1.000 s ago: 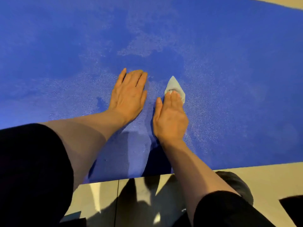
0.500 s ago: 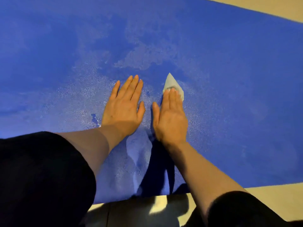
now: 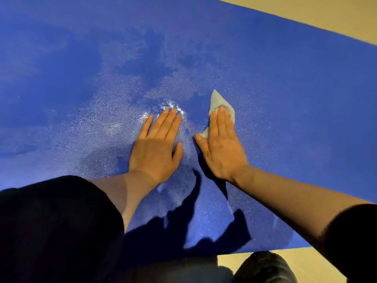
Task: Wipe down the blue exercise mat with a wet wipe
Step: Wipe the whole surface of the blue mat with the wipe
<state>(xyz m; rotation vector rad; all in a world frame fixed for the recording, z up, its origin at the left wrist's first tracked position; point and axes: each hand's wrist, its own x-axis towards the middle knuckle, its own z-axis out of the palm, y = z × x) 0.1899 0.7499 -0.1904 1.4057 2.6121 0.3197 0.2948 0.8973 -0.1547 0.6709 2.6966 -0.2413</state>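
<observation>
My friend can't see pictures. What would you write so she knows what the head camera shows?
Two bare hands press flat on a blue exercise mat; the right hand pins a pale wet wipe, and the left hand rests beside it. Damp, shiny patches mark the mat.

Your head view is moderately lit and warm in tone. Expect hard, dark shadows of both arms on the blue mat toward its near edge — the light comes from above. Note bright specular glare on the wet patch at the left hand's fingertips. Wide-angle distortion tilts the mat's edges; fine texture looks soft, and the dark sleeves show no detail.
</observation>
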